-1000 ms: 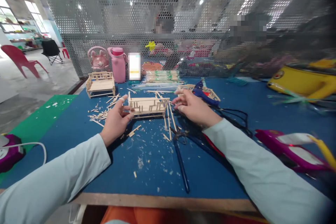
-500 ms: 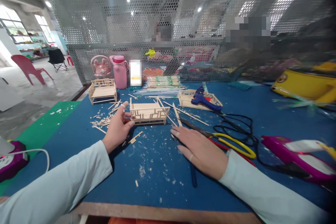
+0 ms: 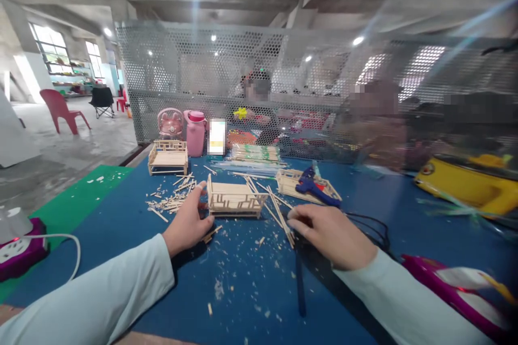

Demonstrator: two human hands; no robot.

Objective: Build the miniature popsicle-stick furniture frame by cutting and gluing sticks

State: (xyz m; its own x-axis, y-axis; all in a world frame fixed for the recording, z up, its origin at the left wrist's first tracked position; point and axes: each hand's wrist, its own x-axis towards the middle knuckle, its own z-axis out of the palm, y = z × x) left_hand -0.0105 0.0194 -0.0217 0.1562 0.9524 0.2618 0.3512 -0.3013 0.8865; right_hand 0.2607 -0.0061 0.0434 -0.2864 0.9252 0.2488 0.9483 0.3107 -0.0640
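Bench [image 3: 237, 200] pinched at its left end by the left grip [image 3: 189, 223].
The bench is set mid-way along the counter [image 3: 121, 226], nearer the far edge. The right grip [image 3: 332, 234] is curled over a tool [image 3: 298, 285] just right of it; whether it is clasped cannot be told.

The right hand [image 3: 332, 234] has curled, fingertips now by loose sticks [image 3: 279, 214].

Blue table [image 3: 121, 215] bears 3 stick benches [image 3: 237, 202], loose sticks [image 3: 279, 213], wood scraps [image 3: 170, 204].
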